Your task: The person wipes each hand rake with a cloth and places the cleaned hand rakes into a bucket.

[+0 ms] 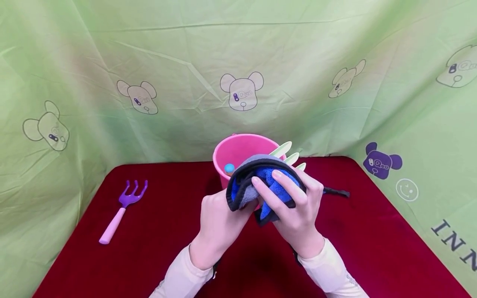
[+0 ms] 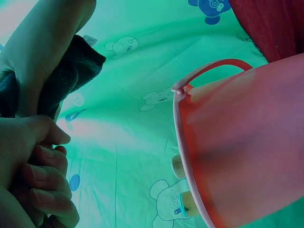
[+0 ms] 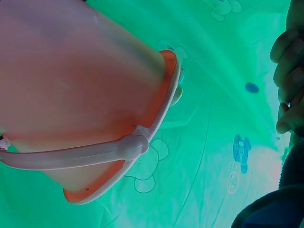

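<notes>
Both of my hands come together just before a pink bucket (image 1: 246, 142), around a blue and grey cloth (image 1: 277, 186) with black edging. My right hand (image 1: 298, 211) grips the cloth from the right, its fingers spread over the blue pile. My left hand (image 1: 223, 221) is on the left with its fingers (image 2: 45, 175) curled, the cloth lying over its thumb. Past the cloth's far side stick out the three pale tines of a light green fork (image 1: 292, 158); the cloth and hands hide its lower part, which the left hand appears to hold.
A purple fork (image 1: 130, 196) with a pink handle lies on the dark red tablecloth (image 1: 171, 215) at the left. Inside the bucket shows something with a light blue end (image 1: 229, 168). A black strap (image 1: 337, 191) lies at the right. Green printed fabric (image 1: 179, 82) surrounds the table.
</notes>
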A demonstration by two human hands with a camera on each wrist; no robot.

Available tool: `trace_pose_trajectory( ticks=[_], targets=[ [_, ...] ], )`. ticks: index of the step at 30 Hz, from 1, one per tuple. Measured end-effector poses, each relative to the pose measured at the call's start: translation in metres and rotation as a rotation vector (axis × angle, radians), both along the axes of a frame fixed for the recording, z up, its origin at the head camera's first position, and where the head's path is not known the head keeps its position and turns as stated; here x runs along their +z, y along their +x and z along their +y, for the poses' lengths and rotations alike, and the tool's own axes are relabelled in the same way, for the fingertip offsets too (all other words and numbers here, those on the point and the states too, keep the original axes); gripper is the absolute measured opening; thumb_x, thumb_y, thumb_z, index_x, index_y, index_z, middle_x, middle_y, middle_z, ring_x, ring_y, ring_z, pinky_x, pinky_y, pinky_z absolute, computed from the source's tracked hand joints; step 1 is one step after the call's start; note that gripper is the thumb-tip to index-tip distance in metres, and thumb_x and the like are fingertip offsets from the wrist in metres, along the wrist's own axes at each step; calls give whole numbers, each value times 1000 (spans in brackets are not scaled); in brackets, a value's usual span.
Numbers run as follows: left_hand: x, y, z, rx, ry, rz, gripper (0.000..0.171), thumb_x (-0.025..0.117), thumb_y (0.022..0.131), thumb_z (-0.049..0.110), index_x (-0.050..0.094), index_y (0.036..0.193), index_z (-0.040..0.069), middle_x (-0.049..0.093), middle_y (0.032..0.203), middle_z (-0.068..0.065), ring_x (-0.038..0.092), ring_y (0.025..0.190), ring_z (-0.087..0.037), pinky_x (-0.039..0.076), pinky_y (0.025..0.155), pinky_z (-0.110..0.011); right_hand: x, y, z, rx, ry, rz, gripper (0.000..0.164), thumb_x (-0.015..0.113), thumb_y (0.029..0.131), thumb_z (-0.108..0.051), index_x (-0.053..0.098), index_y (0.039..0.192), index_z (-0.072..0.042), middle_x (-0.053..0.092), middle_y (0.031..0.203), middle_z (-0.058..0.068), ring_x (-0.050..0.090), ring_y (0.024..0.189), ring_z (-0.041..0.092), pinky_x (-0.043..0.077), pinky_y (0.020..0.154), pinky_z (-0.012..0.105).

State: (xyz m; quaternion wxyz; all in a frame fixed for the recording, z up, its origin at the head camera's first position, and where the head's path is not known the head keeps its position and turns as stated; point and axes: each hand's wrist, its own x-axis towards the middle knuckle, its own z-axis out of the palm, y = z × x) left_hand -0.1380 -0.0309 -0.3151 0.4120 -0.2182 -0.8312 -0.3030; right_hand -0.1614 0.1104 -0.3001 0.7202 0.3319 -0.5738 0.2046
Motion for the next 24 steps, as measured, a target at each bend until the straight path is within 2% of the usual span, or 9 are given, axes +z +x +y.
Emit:
trace_pose_trajectory(
  ticks=[7,13,16,24],
  targets=[
    [2,1,0,-5,-38,16,10,75,75,16,68,81,13,63,50,2,54,41,-9,43,36,-24,1,0,1,8,-34,0,8,70,85,-19,75,90,-18,59,97,15,53,81,46,40,58,54],
    [3,1,0,-29,-36,7,10,74,75,15,66,80,12,61,48,1,52,39,-10,41,34,-22,2,-1,2,12,-52,6,8,69,86,-21,75,90,-17,59,98,15,50,79,45,38,58,56],
    [3,1,0,-43,-36,5,9,74,76,14,66,80,11,62,49,0,54,39,-11,43,35,-23,3,-2,1,14,-65,15,11,68,88,-25,75,89,-16,59,98,15,49,78,45,39,58,57],
    [5,2,1,-24,-73,8,11,76,73,12,69,81,11,66,53,1,59,43,-11,50,40,-25,5,-3,2,25,-101,15,18,67,88,-30,74,86,-14,59,98,15,49,79,45,41,58,56]
  ],
)
